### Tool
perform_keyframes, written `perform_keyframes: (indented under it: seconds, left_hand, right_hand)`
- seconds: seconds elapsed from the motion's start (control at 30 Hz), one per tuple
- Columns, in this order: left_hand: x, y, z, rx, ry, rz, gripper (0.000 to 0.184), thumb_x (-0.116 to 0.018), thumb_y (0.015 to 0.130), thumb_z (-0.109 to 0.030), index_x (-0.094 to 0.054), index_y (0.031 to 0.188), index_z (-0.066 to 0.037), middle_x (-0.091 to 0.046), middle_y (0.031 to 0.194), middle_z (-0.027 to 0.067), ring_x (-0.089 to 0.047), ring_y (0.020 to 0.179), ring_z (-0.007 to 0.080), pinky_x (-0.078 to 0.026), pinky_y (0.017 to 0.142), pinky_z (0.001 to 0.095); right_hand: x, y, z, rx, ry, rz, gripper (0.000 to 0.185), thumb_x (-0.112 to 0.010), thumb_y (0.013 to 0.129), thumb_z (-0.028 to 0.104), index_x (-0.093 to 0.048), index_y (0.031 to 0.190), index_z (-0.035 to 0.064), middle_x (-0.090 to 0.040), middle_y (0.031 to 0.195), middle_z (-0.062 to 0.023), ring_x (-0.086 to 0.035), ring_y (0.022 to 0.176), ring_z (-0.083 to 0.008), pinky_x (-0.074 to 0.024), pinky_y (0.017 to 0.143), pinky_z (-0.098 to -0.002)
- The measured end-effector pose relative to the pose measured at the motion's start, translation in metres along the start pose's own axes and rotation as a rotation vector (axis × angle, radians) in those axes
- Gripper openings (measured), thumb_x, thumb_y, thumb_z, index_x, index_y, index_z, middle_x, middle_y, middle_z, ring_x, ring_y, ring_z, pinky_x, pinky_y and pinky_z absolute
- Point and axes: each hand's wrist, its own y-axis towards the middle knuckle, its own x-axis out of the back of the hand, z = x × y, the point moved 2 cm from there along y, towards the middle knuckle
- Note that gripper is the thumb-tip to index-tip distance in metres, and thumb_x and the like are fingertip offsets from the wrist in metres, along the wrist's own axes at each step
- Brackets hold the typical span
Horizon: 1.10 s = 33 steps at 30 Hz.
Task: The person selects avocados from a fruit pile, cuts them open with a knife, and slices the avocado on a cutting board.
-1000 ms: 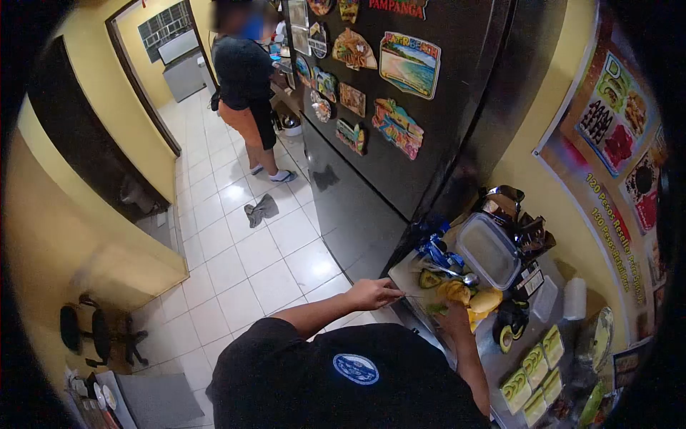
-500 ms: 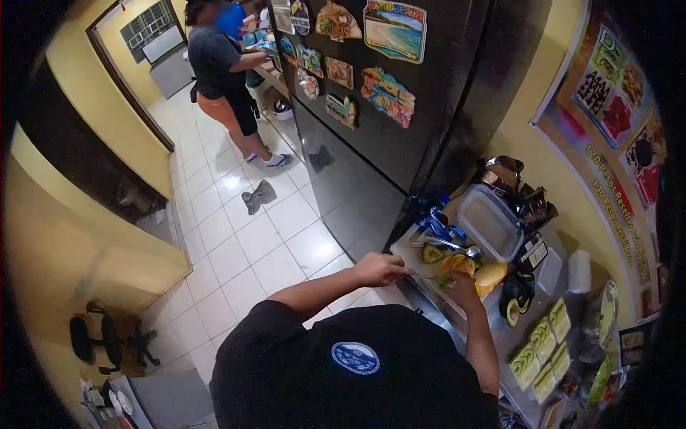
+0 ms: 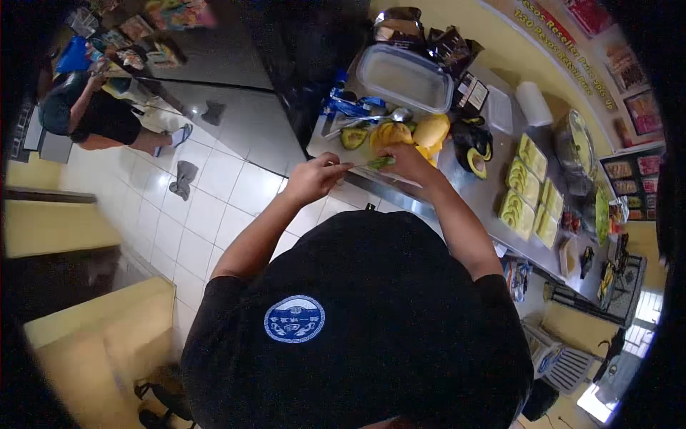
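My left hand (image 3: 314,177) is closed in a pinch at the front edge of the counter. A thin, light thing seems to reach from its fingertips toward my other hand; I cannot make out what it is. My right hand (image 3: 406,163) is closed around a green piece of avocado (image 3: 381,163), just right of the left fingertips. Behind the hands lie an avocado half (image 3: 353,137), a cut yellow-orange mango (image 3: 391,134) and a yellow mango (image 3: 431,130). A spoon (image 3: 401,114) rests beyond them. Another cut avocado (image 3: 476,163) lies right of my right hand.
A clear plastic container (image 3: 405,80) stands at the back of the metal counter (image 3: 493,218). White trays (image 3: 530,189) with green slices sit to the right, beside a white roll (image 3: 534,104). A dark fridge (image 3: 236,107) adjoins the counter. Another person (image 3: 107,114) stands far left.
My view has turned and shifted toward the counter, so more of it shows on the right. Both hands stay close together at its edge, the green piece still in my right hand.
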Motion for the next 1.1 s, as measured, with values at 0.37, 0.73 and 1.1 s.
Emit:
perform_keyframes:
  seconds: [0.37,0.73,1.1]
  left_hand:
    - [-0.009,0.035,-0.008,-0.122,0.023,-0.043,0.047,-0.069,0.076,-0.01,-0.067,0.121,-0.025,-0.065,0.104,0.0065,-0.067,0.08,0.0259,-0.056,0.066,0.0369]
    - [-0.015,0.044,-0.001,-0.075,-0.074,0.055,0.048,-0.068,0.078,-0.012,-0.064,0.124,-0.027,-0.063,0.11,0.0082,-0.066,0.09,0.0277,-0.056,0.074,0.0386]
    - [-0.016,0.043,-0.011,-0.135,-0.019,-0.002,0.036,-0.066,0.083,-0.015,-0.067,0.118,-0.023,-0.064,0.102,0.0051,-0.066,0.079,0.0264,-0.056,0.065,0.0377]
  right_hand:
    - [-0.004,0.007,-0.005,-0.056,-0.021,0.093,0.044,-0.081,0.068,0.02,-0.068,0.108,0.0064,-0.068,0.1,-0.0153,-0.065,0.094,-0.0325,-0.0504,0.085,-0.0399]
    - [0.003,0.006,0.001,-0.034,-0.055,0.082,0.041,-0.081,0.067,0.018,-0.067,0.104,0.0042,-0.065,0.099,-0.0142,-0.063,0.096,-0.0329,-0.0496,0.084,-0.0388]
    - [0.007,0.007,0.004,-0.001,-0.128,0.119,0.05,-0.082,0.065,0.027,-0.068,0.11,0.0096,-0.067,0.105,-0.0183,-0.062,0.103,-0.0372,-0.0473,0.094,-0.0458]
